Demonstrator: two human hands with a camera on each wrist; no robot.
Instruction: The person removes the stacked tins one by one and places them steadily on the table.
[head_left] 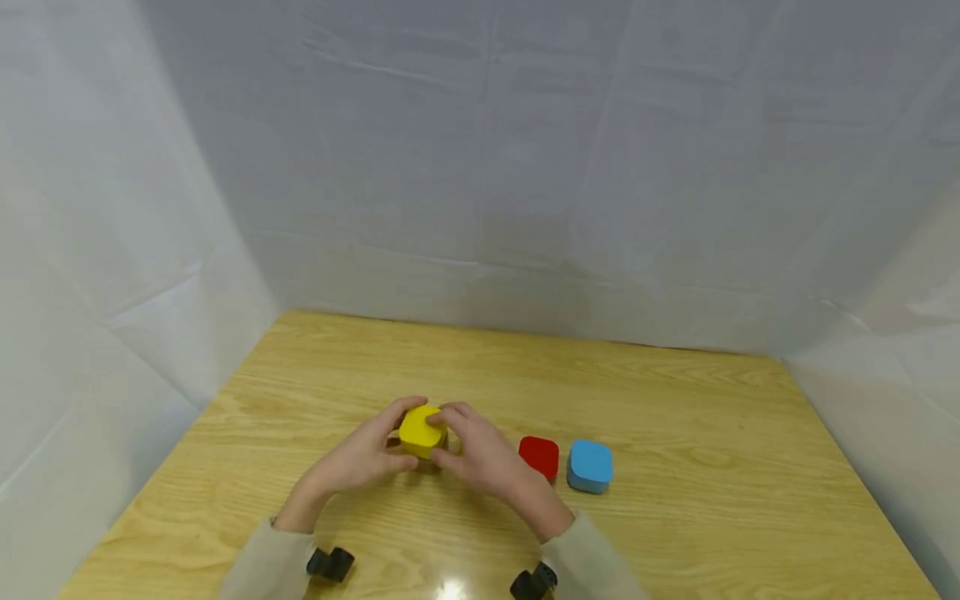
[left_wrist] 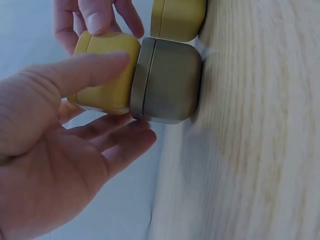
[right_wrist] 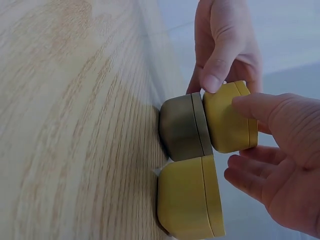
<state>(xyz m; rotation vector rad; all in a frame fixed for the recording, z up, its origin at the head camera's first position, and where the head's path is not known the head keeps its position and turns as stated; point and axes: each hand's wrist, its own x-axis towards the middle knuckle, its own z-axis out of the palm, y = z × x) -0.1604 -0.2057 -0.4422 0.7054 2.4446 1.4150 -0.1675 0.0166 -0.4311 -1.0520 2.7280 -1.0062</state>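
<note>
**Two hands seating a yellow block on a stacked pair**

Both hands meet at the yellow block (head_left: 422,431), the landmark for what follows. The left hand (head_left: 365,457) grips its left side, thumb over the top and fingers curled beneath; the right hand (head_left: 480,457) pinches its right side, fingers likewise curled round it. The wrist views show this block resting on an olive-grey block (left_wrist: 167,81), which stands on the wooden table (head_left: 675,400); a second yellow block (right_wrist: 187,200) stands on the table just beside the olive-grey one, touching it. The upper block sits slightly off the lower one's outline, so the placement appears nearly complete, with alignment and release judged to remain. To the right of the yellow block, a red block (head_left: 539,456) and then a blue block (head_left: 590,465) stand untouched, near each other; these seem still unhandled. Behind the yellow block and to its left the tabletop offers open room up to the white fabric walls (head_left: 480,167); the near edge lies close below the wrists.
</note>
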